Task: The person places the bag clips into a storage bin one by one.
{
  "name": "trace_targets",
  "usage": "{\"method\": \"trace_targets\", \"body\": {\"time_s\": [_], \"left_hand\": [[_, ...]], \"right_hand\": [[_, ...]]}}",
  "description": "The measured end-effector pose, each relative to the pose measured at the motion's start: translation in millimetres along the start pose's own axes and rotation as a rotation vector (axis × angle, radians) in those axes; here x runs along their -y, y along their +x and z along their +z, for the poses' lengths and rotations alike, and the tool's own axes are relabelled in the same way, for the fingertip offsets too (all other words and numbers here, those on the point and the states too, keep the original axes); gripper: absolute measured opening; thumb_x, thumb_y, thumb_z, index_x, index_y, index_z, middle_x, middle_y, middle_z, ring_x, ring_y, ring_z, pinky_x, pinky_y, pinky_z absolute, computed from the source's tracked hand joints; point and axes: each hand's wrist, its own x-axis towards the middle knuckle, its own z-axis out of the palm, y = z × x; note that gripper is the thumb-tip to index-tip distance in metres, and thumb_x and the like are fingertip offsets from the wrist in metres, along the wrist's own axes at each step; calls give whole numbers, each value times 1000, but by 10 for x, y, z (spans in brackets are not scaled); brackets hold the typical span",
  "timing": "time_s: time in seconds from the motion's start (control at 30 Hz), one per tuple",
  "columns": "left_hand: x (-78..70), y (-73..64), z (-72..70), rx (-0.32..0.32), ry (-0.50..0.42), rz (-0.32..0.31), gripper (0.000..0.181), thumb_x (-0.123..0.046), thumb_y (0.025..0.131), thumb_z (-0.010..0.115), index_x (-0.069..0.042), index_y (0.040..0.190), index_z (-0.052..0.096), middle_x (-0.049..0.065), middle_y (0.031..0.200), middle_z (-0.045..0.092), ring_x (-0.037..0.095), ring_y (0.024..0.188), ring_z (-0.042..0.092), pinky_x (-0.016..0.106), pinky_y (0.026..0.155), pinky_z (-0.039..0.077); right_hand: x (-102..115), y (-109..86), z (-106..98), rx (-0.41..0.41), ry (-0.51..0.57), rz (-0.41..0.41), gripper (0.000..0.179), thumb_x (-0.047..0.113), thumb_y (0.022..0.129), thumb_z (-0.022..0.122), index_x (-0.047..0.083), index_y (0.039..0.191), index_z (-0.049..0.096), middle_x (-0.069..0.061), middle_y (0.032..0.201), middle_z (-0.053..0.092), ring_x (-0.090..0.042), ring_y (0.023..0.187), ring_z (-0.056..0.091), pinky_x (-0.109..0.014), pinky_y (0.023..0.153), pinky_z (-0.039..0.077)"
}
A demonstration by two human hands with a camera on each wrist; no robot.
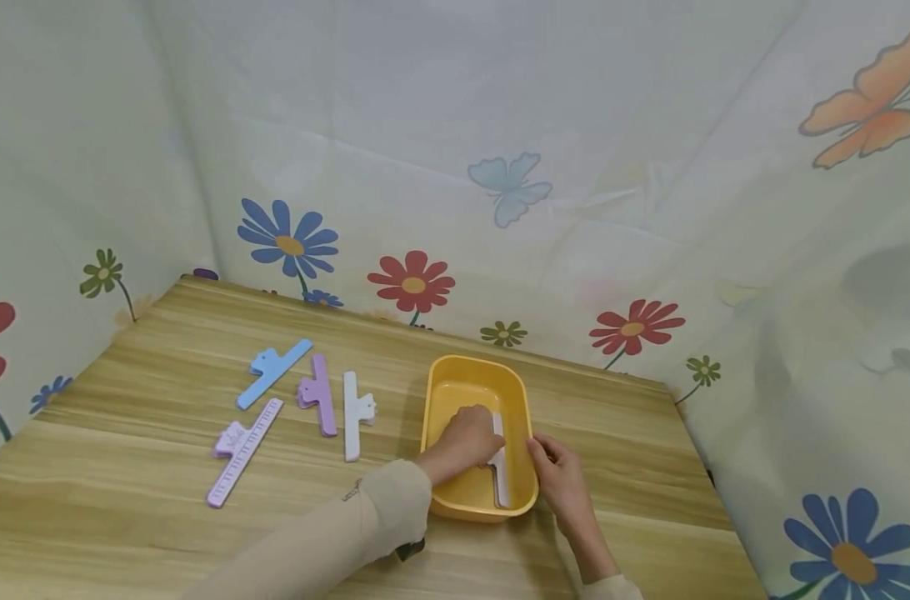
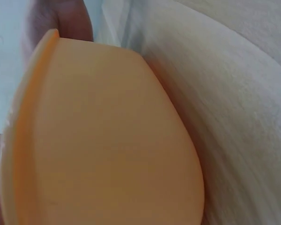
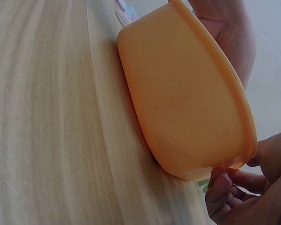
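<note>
My left hand [image 1: 466,442] reaches into a yellow plastic tub [image 1: 479,368] and grips a pale long-bar clip [image 1: 502,483] by its middle. The clip lies lengthwise along the tub's right side, its handle hidden by the hand. At the tub's right rim my right hand [image 1: 567,483] pinches the edge between thumb and curled fingers; the right wrist view shows these fingers [image 3: 220,190] against the outer wall. In the left wrist view the tub's wall [image 2: 112,126] covers most of the left hand and the whole clip.
Left of the tub lie a white clip [image 1: 352,421], a purple clip [image 1: 322,396], a blue clip [image 1: 278,371] and a lilac clip with ruler marks [image 1: 245,454]. The wooden table [image 1: 620,467] meets a flower-printed curtain [image 1: 417,125] at the back and sides.
</note>
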Motion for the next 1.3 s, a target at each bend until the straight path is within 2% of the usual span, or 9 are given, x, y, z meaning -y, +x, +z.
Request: {"method": "trace_targets", "body": {"time_s": [0.07,0.17,0.27,0.33,0.5,0.77,1.03,1.13,1.3], "left_hand": [[-10,-11,-15,-2,-19,12,33,-17,85,63,-8,55,54,-3,44,44,10,38,42,20,37,30],[-24,-14,-34,-13,-24,35,20,-20,86,63,-2,76,66,-3,52,51,9,43,47,22,44,39],[-42,-13,-51,-11,-17,37,28,-23,86,62,-2,105,67,-2,65,57,9,51,53,25,56,46],[-55,-16,-57,-18,-17,39,30,-24,87,62,-4,109,66,-2,69,59,9,52,54,26,56,46],[-86,-22,-93,-56,-5,79,28,-26,86,63,-9,107,67,-4,84,61,8,66,54,27,58,45],[-49,-78,-264,-83,-83,140,29,-29,87,63,-10,109,66,-2,94,64,10,81,58,28,70,49],[43,-124,-414,-170,-92,179,24,-25,86,65,-10,104,68,-4,89,65,10,80,59,26,71,48],[81,-133,-457,-185,-99,188,23,-25,87,65,-10,104,67,-5,88,64,9,79,58,25,71,47],[146,-174,-573,-190,-136,169,24,-24,88,64,-9,106,66,-3,91,63,10,79,58,26,70,48]], "right_hand": [[-4,-4,3,2,6,-5,28,18,95,54,-1,113,63,-19,101,64,-31,87,61,-39,72,53],[-10,-4,8,-3,9,0,28,19,95,54,-1,113,64,-20,101,64,-31,87,61,-39,71,53],[-10,-1,10,-5,7,6,29,20,95,55,0,114,64,-20,101,64,-31,87,61,-39,71,53],[-11,-2,8,-3,3,3,29,20,95,55,0,113,64,-20,101,64,-31,87,61,-38,71,53],[-8,0,0,-5,-3,4,30,22,95,55,-1,114,64,-19,102,64,-30,87,61,-37,71,53],[2,0,-3,0,11,-20,31,19,95,54,-4,114,62,-22,104,63,-32,89,61,-40,73,53],[0,10,8,-16,-18,27,30,21,95,55,0,115,63,-18,102,64,-28,87,61,-36,72,53],[-3,10,3,-21,-23,33,30,21,95,55,1,116,63,-17,102,64,-27,87,61,-34,71,53],[-1,18,4,-19,-37,30,32,23,95,55,1,116,63,-17,103,64,-26,87,61,-33,71,52]]}}
